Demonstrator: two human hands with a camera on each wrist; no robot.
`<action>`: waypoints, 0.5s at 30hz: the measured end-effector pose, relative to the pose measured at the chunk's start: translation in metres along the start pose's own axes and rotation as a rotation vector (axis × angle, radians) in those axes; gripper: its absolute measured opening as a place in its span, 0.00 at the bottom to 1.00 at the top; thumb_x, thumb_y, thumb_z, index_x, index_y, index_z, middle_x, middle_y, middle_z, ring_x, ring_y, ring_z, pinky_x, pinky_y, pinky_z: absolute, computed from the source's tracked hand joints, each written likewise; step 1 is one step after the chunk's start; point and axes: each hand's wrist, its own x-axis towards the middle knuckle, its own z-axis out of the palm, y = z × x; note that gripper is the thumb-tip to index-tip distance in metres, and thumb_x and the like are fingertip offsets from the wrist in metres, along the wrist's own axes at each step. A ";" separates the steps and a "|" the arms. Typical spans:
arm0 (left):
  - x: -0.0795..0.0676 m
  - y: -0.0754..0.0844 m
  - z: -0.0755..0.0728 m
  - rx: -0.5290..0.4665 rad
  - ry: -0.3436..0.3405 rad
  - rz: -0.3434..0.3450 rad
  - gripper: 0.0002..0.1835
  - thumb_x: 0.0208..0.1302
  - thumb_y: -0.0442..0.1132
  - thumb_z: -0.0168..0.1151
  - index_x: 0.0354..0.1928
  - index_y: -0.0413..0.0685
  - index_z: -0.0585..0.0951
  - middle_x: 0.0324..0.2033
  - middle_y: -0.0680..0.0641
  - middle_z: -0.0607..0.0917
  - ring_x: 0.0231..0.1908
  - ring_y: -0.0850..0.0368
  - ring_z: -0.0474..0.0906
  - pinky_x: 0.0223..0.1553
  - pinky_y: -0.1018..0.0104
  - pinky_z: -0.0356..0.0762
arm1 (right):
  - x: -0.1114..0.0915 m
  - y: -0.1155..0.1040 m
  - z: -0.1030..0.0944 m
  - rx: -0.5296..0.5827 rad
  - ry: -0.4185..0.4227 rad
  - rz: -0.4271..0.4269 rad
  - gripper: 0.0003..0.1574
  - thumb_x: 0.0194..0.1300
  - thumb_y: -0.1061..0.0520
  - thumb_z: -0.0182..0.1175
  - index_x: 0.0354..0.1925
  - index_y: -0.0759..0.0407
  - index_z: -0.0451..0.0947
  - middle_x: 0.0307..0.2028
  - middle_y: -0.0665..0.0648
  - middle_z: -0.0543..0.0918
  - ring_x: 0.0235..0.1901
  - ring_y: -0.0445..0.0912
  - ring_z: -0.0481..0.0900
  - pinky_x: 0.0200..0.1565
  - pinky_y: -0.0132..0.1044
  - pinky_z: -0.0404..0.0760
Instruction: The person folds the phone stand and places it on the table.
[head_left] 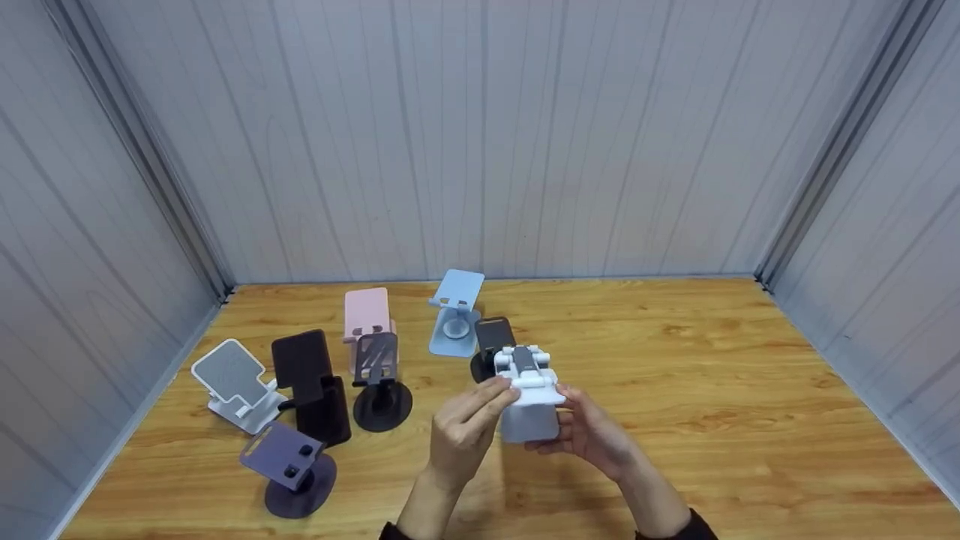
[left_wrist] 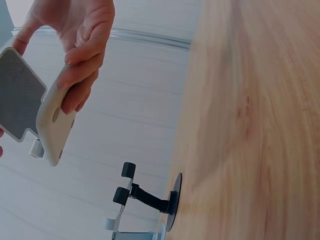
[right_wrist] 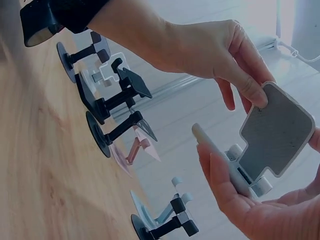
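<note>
Both hands hold a white phone stand [head_left: 529,424] with a grey pad up off the wooden table, in front of me. My left hand [head_left: 465,426] pinches the edge of its upper plate; the right wrist view shows that thumb [right_wrist: 256,96] on the grey pad [right_wrist: 277,130]. From the other side, my right hand [head_left: 592,433] grips the base, its fingers curled round the edge. The left wrist view shows round feet under the white base [left_wrist: 56,122]. Just behind the held stand is a small black stand [head_left: 495,334], partly hidden by it.
More phone stands stand on the left half of the table [head_left: 720,390]: white-and-grey [head_left: 232,373], black [head_left: 301,364], purple [head_left: 281,452], dark grey [head_left: 382,405], pink [head_left: 367,309] and light blue [head_left: 460,287]. Pale panel walls [head_left: 480,142] enclose the back and sides.
</note>
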 end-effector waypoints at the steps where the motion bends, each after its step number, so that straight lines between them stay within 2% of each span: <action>1: 0.011 0.005 -0.005 -0.002 -0.023 -0.013 0.17 0.87 0.37 0.56 0.43 0.39 0.92 0.40 0.42 0.94 0.38 0.48 0.93 0.45 0.64 0.92 | 0.000 0.000 -0.001 0.004 -0.004 -0.013 0.47 0.82 0.34 0.48 0.74 0.72 0.63 0.51 0.59 0.89 0.46 0.48 0.91 0.53 0.39 0.89; 2: 0.015 0.007 -0.006 -0.009 -0.036 -0.026 0.16 0.87 0.36 0.56 0.44 0.38 0.92 0.40 0.41 0.94 0.39 0.47 0.93 0.46 0.64 0.92 | 0.000 -0.001 -0.002 0.009 -0.011 -0.030 0.45 0.83 0.36 0.47 0.74 0.72 0.64 0.51 0.59 0.89 0.46 0.48 0.91 0.53 0.38 0.89; 4: 0.020 0.012 -0.007 -0.052 -0.065 -0.088 0.09 0.81 0.27 0.62 0.47 0.35 0.91 0.42 0.39 0.93 0.42 0.43 0.92 0.51 0.63 0.91 | -0.001 -0.002 -0.004 0.018 -0.025 -0.066 0.40 0.85 0.40 0.46 0.73 0.72 0.66 0.50 0.58 0.90 0.46 0.47 0.91 0.54 0.38 0.89; 6: 0.025 0.017 -0.008 -0.116 -0.094 -0.216 0.10 0.71 0.19 0.66 0.50 0.30 0.89 0.45 0.35 0.92 0.45 0.39 0.91 0.54 0.62 0.90 | -0.002 -0.003 -0.006 0.029 -0.030 -0.097 0.37 0.86 0.43 0.45 0.72 0.73 0.69 0.50 0.57 0.90 0.45 0.46 0.92 0.54 0.38 0.89; 7: 0.028 0.021 -0.009 -0.162 -0.108 -0.312 0.13 0.68 0.16 0.66 0.52 0.27 0.88 0.47 0.33 0.91 0.47 0.36 0.91 0.55 0.60 0.90 | -0.003 -0.004 -0.007 0.037 -0.027 -0.105 0.36 0.87 0.45 0.45 0.71 0.73 0.71 0.49 0.57 0.90 0.45 0.46 0.92 0.54 0.38 0.89; 9: 0.032 0.027 -0.011 -0.263 -0.135 -0.547 0.17 0.63 0.14 0.66 0.55 0.21 0.85 0.51 0.28 0.88 0.50 0.33 0.89 0.56 0.57 0.90 | -0.004 -0.005 -0.007 0.050 -0.012 -0.113 0.34 0.87 0.47 0.45 0.71 0.73 0.73 0.49 0.58 0.91 0.45 0.46 0.92 0.54 0.38 0.90; 12: 0.040 0.032 -0.016 -0.384 -0.181 -0.911 0.16 0.77 0.23 0.61 0.60 0.17 0.81 0.55 0.25 0.86 0.53 0.33 0.88 0.53 0.52 0.92 | -0.005 -0.008 -0.007 0.063 0.009 -0.115 0.32 0.87 0.49 0.45 0.70 0.75 0.74 0.49 0.58 0.91 0.45 0.46 0.92 0.53 0.38 0.90; 14: 0.043 0.034 -0.018 -0.448 -0.215 -1.091 0.19 0.82 0.30 0.58 0.62 0.16 0.79 0.56 0.25 0.86 0.51 0.35 0.88 0.50 0.51 0.92 | -0.006 -0.009 -0.007 0.068 0.014 -0.114 0.31 0.88 0.51 0.44 0.68 0.74 0.76 0.48 0.57 0.92 0.44 0.46 0.92 0.53 0.38 0.90; 15: 0.045 0.034 -0.019 -0.473 -0.236 -1.151 0.21 0.83 0.32 0.57 0.63 0.15 0.78 0.55 0.25 0.87 0.49 0.37 0.89 0.48 0.51 0.93 | -0.006 -0.009 -0.007 0.072 0.014 -0.114 0.30 0.88 0.51 0.44 0.67 0.73 0.77 0.48 0.57 0.92 0.45 0.46 0.92 0.52 0.37 0.90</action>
